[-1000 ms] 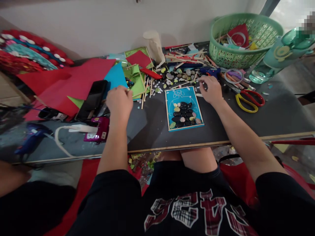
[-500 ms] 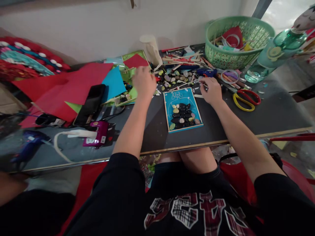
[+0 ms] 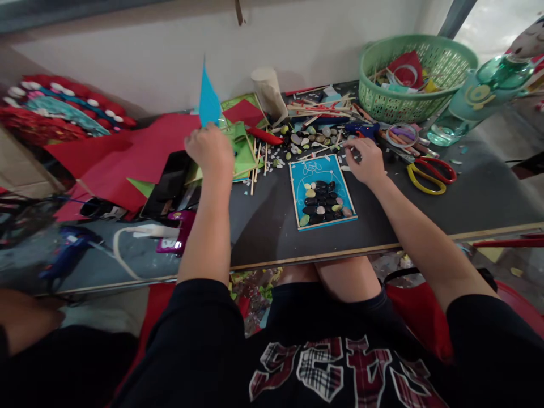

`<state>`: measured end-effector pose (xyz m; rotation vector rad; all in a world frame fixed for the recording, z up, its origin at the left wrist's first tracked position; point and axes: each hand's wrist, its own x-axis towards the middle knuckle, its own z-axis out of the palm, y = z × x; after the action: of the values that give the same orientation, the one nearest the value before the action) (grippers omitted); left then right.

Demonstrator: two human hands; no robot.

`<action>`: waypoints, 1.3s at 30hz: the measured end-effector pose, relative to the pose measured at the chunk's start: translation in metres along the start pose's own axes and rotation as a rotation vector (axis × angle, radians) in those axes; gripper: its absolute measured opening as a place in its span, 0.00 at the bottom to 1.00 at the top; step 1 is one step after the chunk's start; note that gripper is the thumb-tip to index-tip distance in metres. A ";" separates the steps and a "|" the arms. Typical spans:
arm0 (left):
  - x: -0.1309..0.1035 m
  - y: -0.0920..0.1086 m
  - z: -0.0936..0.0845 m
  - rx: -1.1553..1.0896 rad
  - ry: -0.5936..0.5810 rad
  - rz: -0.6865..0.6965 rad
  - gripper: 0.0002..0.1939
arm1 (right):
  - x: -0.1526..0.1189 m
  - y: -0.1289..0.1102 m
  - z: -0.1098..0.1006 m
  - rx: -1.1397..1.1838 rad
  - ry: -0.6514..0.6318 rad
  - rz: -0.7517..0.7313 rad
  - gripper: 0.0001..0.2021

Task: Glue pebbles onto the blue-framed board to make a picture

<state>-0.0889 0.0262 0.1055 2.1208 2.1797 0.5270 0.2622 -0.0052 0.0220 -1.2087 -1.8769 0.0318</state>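
Observation:
My left hand [image 3: 210,148] is closed on a sheet of blue paper [image 3: 208,96], which stands up edge-on above the pile at the left. Under and beside it lie green paper [image 3: 244,152] and thin wooden sticks [image 3: 254,170]. My right hand [image 3: 364,158] has its fingers pinched together beside the top right corner of a small blue board [image 3: 338,177]. Whatever the pinch holds is too small to make out. Wooden strips frame the board, which has a white line drawing and rows of black stones [image 3: 321,201] with several paler ones on it.
Loose pebbles [image 3: 317,135] and sticks lie behind the board. A green basket [image 3: 419,102], a bottle [image 3: 463,107] and scissors [image 3: 431,173] are on the right. Red paper [image 3: 140,141], a black phone [image 3: 170,181] and a blue glue gun [image 3: 66,252] are on the left. Another person's arm [image 3: 25,320] shows lower left.
My left hand has moved left from the pile and lifted the blue paper, which lay flat before. My right hand stays close to the board's corner. The view has shifted slightly.

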 end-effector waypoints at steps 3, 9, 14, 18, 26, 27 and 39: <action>-0.039 0.049 0.008 0.160 0.083 0.131 0.31 | 0.000 -0.017 0.004 0.351 -0.098 0.075 0.27; -0.106 0.102 0.077 0.077 0.122 0.765 0.26 | -0.001 -0.035 0.024 0.690 -0.084 0.337 0.41; -0.078 0.067 0.081 0.010 0.164 0.840 0.24 | 0.001 -0.022 0.028 0.519 -0.054 0.367 0.33; -0.028 0.008 0.052 -0.056 0.280 0.138 0.20 | 0.004 -0.017 0.026 0.823 -0.037 0.560 0.34; 0.007 -0.055 0.051 0.156 -0.036 -0.211 0.25 | 0.005 -0.038 0.013 1.045 -0.295 0.804 0.38; 0.011 -0.055 0.051 0.168 -0.062 -0.212 0.24 | 0.004 -0.039 0.013 1.049 -0.309 0.802 0.38; 0.050 -0.060 0.059 0.085 -0.064 -0.265 0.44 | -0.003 -0.028 0.024 1.025 -0.320 0.731 0.37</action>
<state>-0.1330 0.0875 0.0434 1.8144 2.4335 0.3462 0.2260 -0.0129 0.0180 -1.0632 -1.2165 1.4556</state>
